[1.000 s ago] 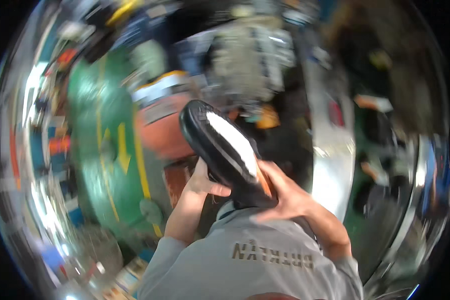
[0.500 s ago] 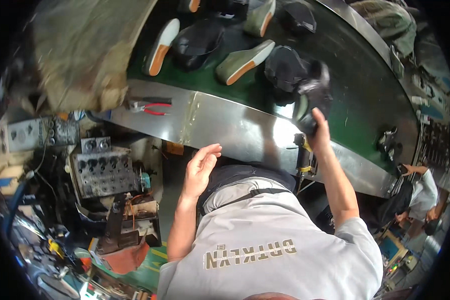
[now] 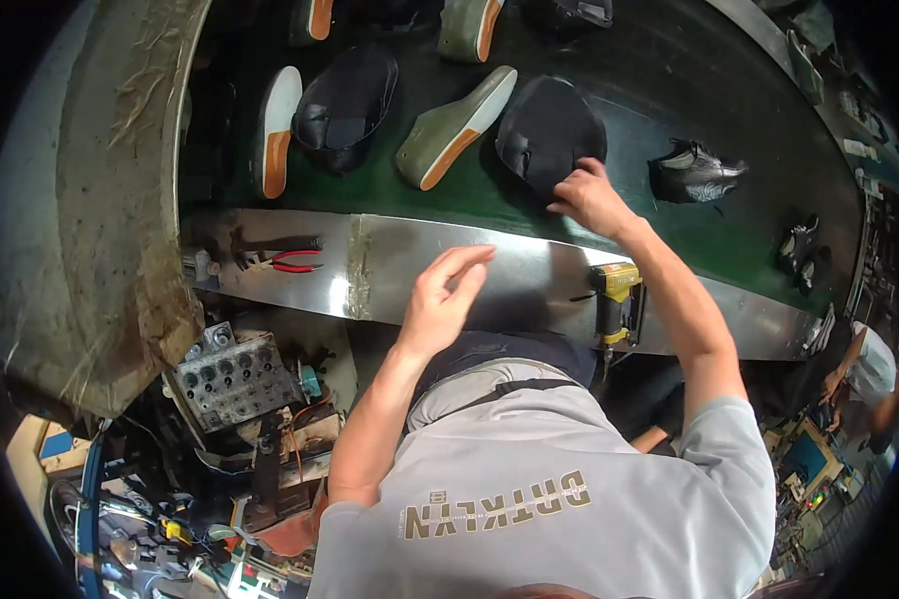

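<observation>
The right hand (image 3: 591,198), fingers bent, is at the near edge of the black shoe upper (image 3: 549,130) just beyond it; gripping or not, I cannot tell. The left hand (image 3: 440,304) is open, empty. A low pullback could knock the yellow tool (image 3: 614,285) beside the right forearm.

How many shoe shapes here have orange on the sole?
4 visible: upper left piece and upper right piece, at the top edge; lower left piece and lower right piece, below those. More may hide past that edge.
</observation>
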The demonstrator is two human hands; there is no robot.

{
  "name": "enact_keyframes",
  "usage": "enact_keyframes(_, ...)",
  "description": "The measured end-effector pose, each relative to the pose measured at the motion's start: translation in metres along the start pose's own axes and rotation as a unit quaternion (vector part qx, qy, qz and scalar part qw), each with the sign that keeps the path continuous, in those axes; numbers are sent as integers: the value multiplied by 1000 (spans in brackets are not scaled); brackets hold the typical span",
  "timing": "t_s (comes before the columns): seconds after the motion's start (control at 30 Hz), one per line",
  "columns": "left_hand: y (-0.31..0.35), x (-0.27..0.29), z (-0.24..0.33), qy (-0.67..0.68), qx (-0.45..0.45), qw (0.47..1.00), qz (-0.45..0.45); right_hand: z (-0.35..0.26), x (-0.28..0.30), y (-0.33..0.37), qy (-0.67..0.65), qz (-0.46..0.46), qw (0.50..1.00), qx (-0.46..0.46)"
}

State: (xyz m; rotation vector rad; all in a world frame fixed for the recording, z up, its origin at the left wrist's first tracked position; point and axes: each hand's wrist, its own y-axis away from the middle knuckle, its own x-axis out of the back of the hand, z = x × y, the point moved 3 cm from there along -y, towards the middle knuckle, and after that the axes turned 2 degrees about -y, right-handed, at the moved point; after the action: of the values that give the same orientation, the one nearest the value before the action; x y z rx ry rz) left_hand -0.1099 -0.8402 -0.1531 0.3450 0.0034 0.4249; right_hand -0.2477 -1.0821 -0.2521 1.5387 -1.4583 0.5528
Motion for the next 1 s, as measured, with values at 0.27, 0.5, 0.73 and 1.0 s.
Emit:
enact_keyframes(0.27,-11,15,12,126,101,984,-69,-122,77,-48,-338,62,939,12)
enact_keyframes(0.5,97,82,-1,275,164,941,109,12,15,-180,-194,418,765,-449)
enact_keyframes(0.73,122,108,9,-81,157,975,135,6,7,-194,-638,235,659,-322)
enact_keyframes(1.0,135,104,10,307,0,911,276,-99,53,-87,-523,324,779,-122)
